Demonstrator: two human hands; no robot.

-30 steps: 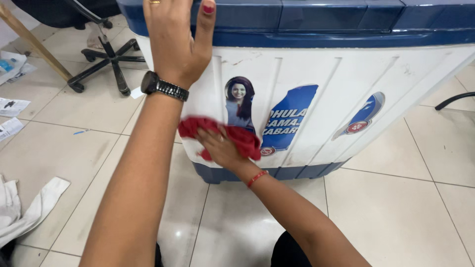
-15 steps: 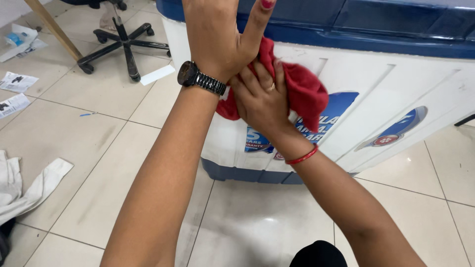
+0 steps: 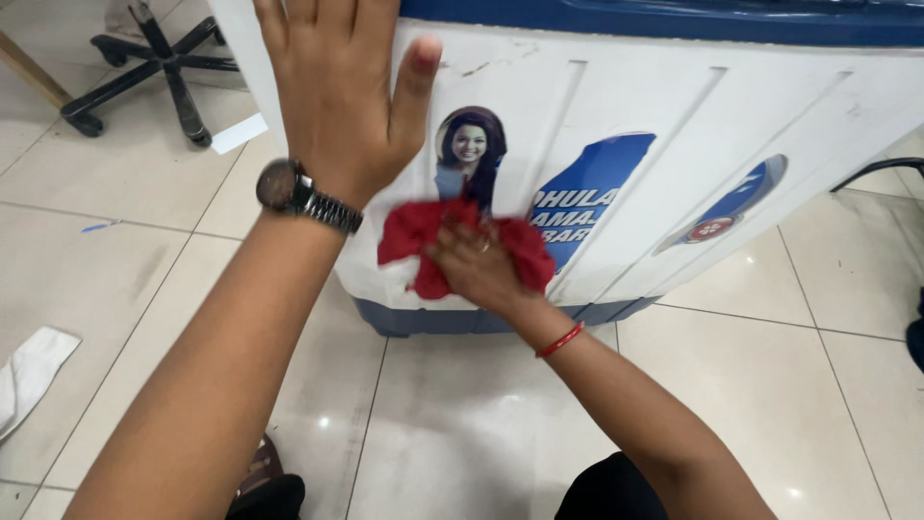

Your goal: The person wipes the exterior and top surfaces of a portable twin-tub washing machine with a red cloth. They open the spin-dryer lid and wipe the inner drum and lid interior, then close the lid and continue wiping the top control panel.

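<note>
A white washing machine [image 3: 770,106] with a dark blue top and base stands on the tiled floor, with picture stickers on its front. My right hand [image 3: 476,265] presses a red cloth [image 3: 409,236] against the lower front panel, just below the sticker of a person. My left hand [image 3: 337,87], with a wristwatch on the wrist, lies flat and spread against the upper left of the front panel. A red band is on my right wrist.
An office chair's black wheeled base [image 3: 144,67] stands at the upper left beside a wooden stick [image 3: 34,72]. A white cloth [image 3: 34,371] lies on the floor at the left. A small white slip of paper [image 3: 239,133] lies near the machine's corner.
My right hand has dragged the red cloth down from the top of the front panel to its lower part. My left hand has stayed braced on the machine while the view shifted.
</note>
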